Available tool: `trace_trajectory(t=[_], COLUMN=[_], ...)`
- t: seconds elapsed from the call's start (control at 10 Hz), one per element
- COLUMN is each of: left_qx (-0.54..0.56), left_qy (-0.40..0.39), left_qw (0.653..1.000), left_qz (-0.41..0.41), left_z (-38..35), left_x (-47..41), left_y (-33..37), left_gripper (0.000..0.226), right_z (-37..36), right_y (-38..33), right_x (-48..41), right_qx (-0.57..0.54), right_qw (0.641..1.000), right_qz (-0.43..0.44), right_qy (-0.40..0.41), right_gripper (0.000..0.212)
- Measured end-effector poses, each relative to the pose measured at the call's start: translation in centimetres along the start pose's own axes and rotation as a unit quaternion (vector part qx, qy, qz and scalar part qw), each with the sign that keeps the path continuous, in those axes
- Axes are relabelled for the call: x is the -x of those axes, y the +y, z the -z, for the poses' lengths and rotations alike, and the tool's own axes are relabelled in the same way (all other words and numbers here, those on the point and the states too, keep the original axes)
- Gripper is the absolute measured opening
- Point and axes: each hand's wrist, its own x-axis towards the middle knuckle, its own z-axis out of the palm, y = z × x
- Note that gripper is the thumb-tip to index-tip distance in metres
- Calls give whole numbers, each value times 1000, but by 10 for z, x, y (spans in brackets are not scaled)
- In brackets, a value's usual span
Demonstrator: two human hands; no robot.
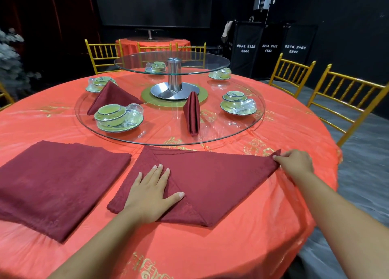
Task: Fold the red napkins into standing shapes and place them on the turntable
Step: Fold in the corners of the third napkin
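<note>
A half-folded napkin (210, 179) lies flat on the desk (252, 226) close to its near edge, with its long axis running left to right along that edge. The left hand (150, 191) rests on the napkin's left part, fingers straight and spread, pressing down on a flap already folded over. The right hand (294, 162) is at the far right end towards the desk's right edge and pinches the pointed corner between thumb and fingertips. That corner looks set to be folded next, probably inward towards the left hand. Beyond the napkin, the glass turntable (160, 129) at the desk's centre carries two folded napkins (192, 113). A stack of napkins (59, 186) lies to the left.
</note>
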Motion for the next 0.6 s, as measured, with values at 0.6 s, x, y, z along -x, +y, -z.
trace_trajectory(t=[0.6], left_qx=[-3], left_qy=[4], left_qw=[1000], left_qz=[-5], left_z=[1], left_x=[0], left_y=[0], left_gripper=[109], right_z=[11], right_y=[-26], right_x=[21], right_qx=[-238], right_qw=[937], right_qz=[-10], right_qy=[-254], right_gripper=[13])
